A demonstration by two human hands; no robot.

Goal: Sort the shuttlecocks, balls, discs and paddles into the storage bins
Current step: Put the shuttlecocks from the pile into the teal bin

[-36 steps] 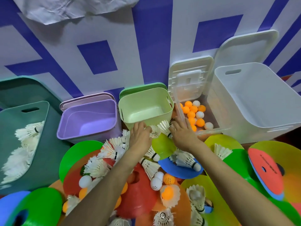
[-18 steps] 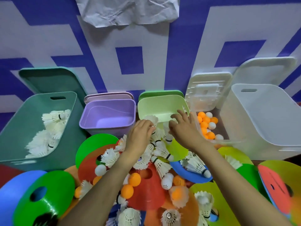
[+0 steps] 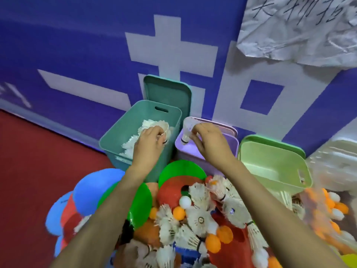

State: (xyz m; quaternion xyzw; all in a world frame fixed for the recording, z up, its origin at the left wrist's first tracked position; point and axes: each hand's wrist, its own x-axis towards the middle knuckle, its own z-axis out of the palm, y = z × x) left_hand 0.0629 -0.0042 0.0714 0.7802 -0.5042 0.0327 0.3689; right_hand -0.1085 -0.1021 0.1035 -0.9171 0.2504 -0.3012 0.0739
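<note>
The left hand [image 3: 148, 144] hangs over the teal plastic storage bin [image 3: 116, 136]. Its grip is curled tight round white feathered shuttlecocks [image 3: 164, 128], how many I cannot tell, just above the white pile [image 3: 131, 146] lying inside. The right hand [image 3: 210, 142] is over the neighbouring lavender plastic bin [image 3: 234, 144], with its grip pinched on a single white shuttlecock [image 3: 187, 130], cork end down.

**Four bins, two hands**

Four bins: teal bin [image 3: 114, 132], purple bin [image 3: 193, 151], light green bin [image 3: 270, 151], blurred clear bin [image 3: 332, 165]. Two hands: the right hand [image 3: 210, 142] pinches one shuttlecock [image 3: 187, 132], the left hand [image 3: 148, 144] grips a clump of shuttlecocks [image 3: 164, 130], number unclear. The heap holds a dozen-odd loose shuttlecocks [image 3: 200, 219], at least five orange balls [image 3: 212, 243], two white balls [image 3: 185, 202], two green discs [image 3: 181, 171], two blue discs [image 3: 96, 190].
</note>
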